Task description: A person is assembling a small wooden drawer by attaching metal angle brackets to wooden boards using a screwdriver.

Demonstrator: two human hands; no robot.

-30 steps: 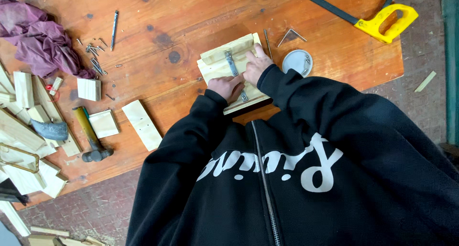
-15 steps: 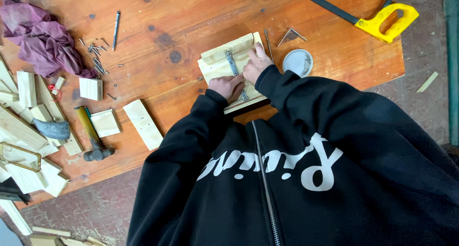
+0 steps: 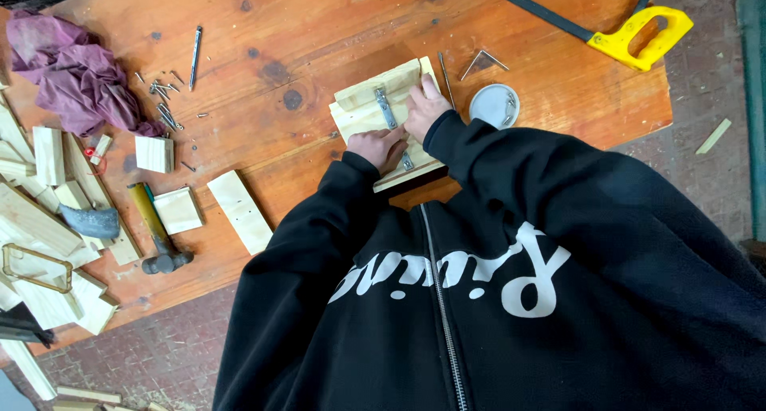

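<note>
View from above of a person in a black zip hoodie bent over an orange-brown wooden workbench (image 3: 263, 28). Both hands rest on a pale wooden block assembly (image 3: 359, 116) lying near the bench's front edge, a narrow metal strip (image 3: 385, 108) fixed along its top face. The left hand (image 3: 377, 146) is curled — fingers drawn together, knuckles up — pressing on the near end of the assembly; whether it grips anything small cannot be told. The right hand (image 3: 424, 106) lies flat on the wood just beside the metal strip, fingers together and extended, clamped on nothing.

Just right of the assembly sits a small round metal lid (image 3: 493, 105) holding a few fasteners, with a bent metal bracket (image 3: 484, 58) near it. A yellow-handled hacksaw (image 3: 630, 32) lies at the far right corner. To the left: a crumpled purple cloth (image 3: 72, 72), scattered nails (image 3: 163, 96), loose cut wood blocks (image 3: 239, 211), and a hammer (image 3: 155, 227) — all well apart from the hands.
</note>
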